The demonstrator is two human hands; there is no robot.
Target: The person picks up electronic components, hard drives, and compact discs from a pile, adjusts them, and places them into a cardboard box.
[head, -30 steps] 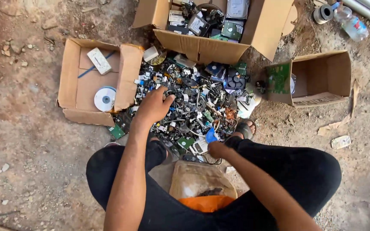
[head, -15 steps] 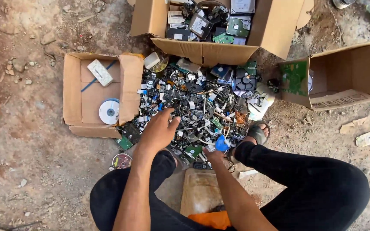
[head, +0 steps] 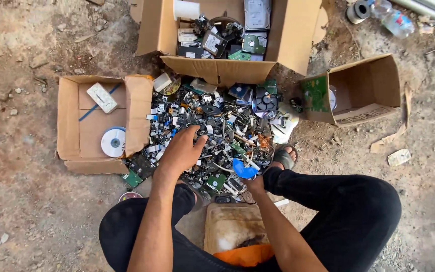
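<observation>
Our left hand [head: 179,151] rests spread over the scrap pile [head: 212,131] on the dirt between three boxes; we judge the bits light, stiff, sharp-edged, best pinched by their edges. Our right hand [head: 254,185] closes near a blue piece [head: 242,168]

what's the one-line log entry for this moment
left hand: reaching into pile of black electronic scrap | right hand: by blue plastic piece, grip unclear | left brown cardboard box: white disc
</observation>
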